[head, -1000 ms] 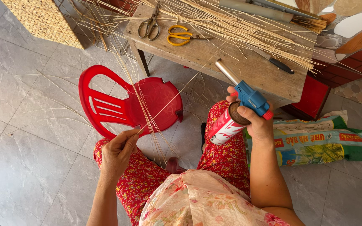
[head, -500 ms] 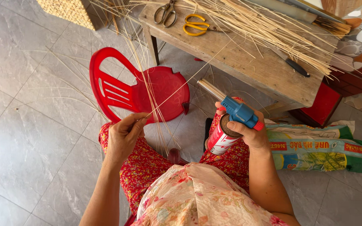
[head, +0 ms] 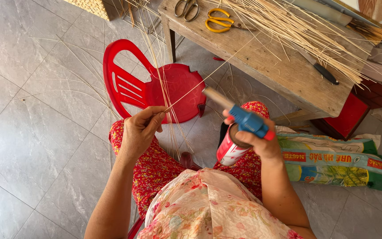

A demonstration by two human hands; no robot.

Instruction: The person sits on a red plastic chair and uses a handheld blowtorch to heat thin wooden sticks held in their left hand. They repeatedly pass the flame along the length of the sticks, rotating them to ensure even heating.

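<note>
Grey tiled floor [head: 32,132], wooden bench [head: 270,66] ahead. Left hand [head: 140,132] pinching thin reed strand [head: 191,90], red plastic chair [head: 155,88] just beyond. Right hand [head: 261,141] gripping blue-headed gas torch [head: 239,132], nozzle touching strand.

- The blowtorch [head: 246,118] in the right hand [head: 261,144] has a blue plastic head, a dull metal nozzle and a glossy red-and-white metal can.
- The strand [head: 200,84] pinched by the left hand [head: 139,132] is a thin, dry, pale plant fibre, matt.
- The chair [head: 155,88] is glossy red moulded plastic.
- The desk [head: 266,57] is bare, rough, unpainted wood.
- The yellow scissors [head: 219,20] have plastic handles; the grey scissors [head: 186,8] look all metal.
- The floor [head: 32,132] is smooth grey tile with a slight sheen.
- The sack [head: 341,161] is printed woven plastic.
</note>
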